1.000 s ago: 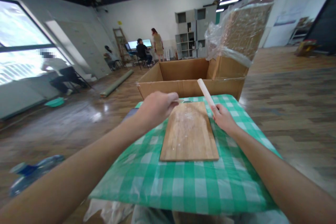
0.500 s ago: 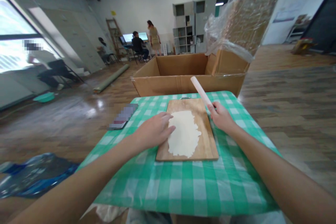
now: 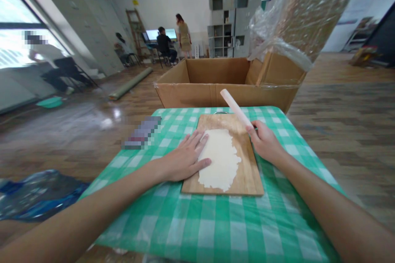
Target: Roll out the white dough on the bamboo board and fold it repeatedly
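Note:
A flat, ragged-edged sheet of pale dough (image 3: 220, 160) lies on a wooden cutting board (image 3: 249, 181). My left hand (image 3: 191, 156) rests with fingers spread over the left edge of the dough and the board. By the board's right edge, my right hand (image 3: 265, 141) grips one end of a white rolling pin (image 3: 234, 106). The pin slants up to the left, its free end over the far part of the board. My right palm hides the gripped end.
A green-and-white checked cloth (image 3: 210, 226) covers the table. A blurred-out flat object (image 3: 142, 132) lies at its left edge. Beyond the table stands a large open cardboard box (image 3: 216, 94). Clear plastic with blue parts (image 3: 40, 195) is at lower left. Several people are in the background.
My left hand has flattened, its fingers spreading further over the dough's left edge. The rolling pin stays in my right hand. The camera view has shifted slightly.

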Action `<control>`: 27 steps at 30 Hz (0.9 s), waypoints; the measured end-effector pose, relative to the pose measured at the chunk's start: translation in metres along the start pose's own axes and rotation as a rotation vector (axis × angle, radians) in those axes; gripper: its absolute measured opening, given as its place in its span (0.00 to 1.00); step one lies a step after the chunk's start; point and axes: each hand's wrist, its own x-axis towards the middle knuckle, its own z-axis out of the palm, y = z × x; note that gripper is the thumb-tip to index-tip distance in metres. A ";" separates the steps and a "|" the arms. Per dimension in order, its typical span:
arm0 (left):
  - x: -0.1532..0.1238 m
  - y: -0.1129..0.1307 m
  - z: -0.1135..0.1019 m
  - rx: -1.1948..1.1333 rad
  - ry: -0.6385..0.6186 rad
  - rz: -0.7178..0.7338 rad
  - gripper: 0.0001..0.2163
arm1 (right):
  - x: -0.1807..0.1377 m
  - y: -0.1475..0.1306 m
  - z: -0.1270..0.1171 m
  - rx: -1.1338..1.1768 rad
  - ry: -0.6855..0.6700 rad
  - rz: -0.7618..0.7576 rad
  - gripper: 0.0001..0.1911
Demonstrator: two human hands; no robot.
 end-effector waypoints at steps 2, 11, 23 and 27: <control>0.006 0.002 0.001 -0.010 -0.007 -0.004 0.38 | -0.001 -0.001 0.000 -0.009 -0.006 -0.015 0.20; 0.035 -0.002 -0.020 -0.151 0.141 -0.139 0.28 | -0.001 -0.002 0.000 -0.030 -0.026 -0.007 0.19; 0.109 -0.036 -0.041 -0.435 -0.195 -0.241 0.15 | 0.003 0.003 -0.002 -0.002 0.020 -0.055 0.20; 0.103 -0.026 -0.046 -0.335 -0.198 -0.225 0.18 | 0.004 0.001 -0.001 0.004 0.022 -0.059 0.19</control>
